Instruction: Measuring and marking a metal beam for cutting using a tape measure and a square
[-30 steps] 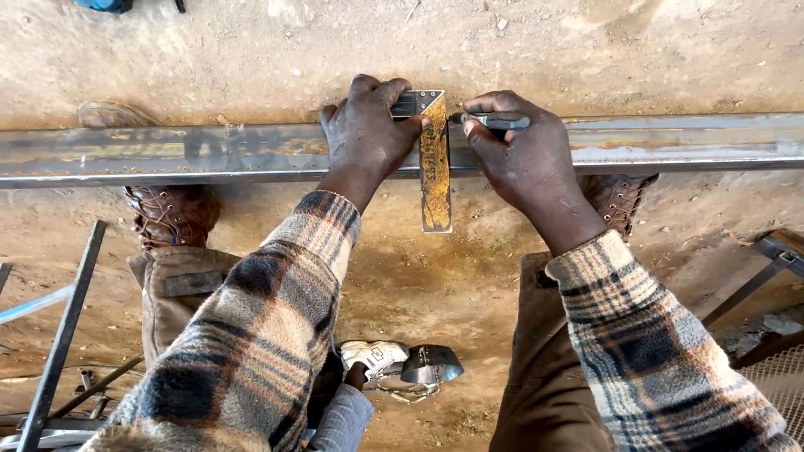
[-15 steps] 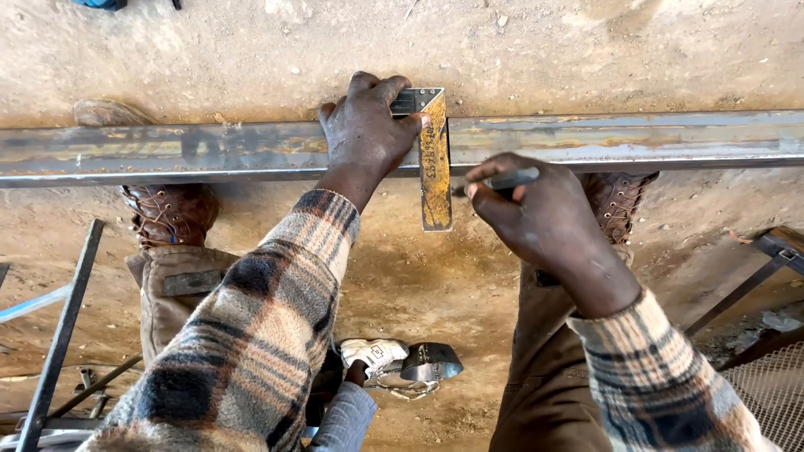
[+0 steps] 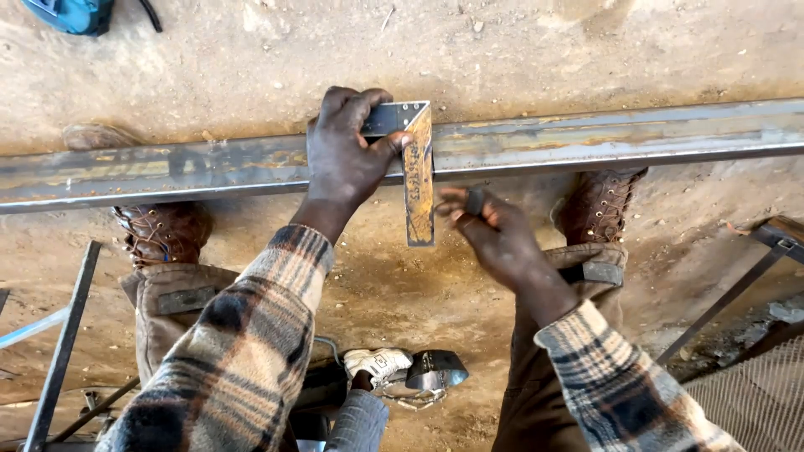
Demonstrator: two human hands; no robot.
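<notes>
A long steel bar (image 3: 586,142) runs left to right across the sandy ground (image 3: 519,42). The left hand (image 3: 347,155) presses a rusty try square (image 3: 417,172) onto its middle, fingers clamped over the stock, which lies along the bar's far edge. The blade's long axis crosses the bar squarely, pointing toward the person and overhanging the near edge. The right hand (image 3: 494,234), just below the near edge, pinches a dark marker (image 3: 475,201) beside the blade.

No packages, signs or screens; only small rectangular grey patch labels (image 3: 186,299) on the trouser knees.
</notes>
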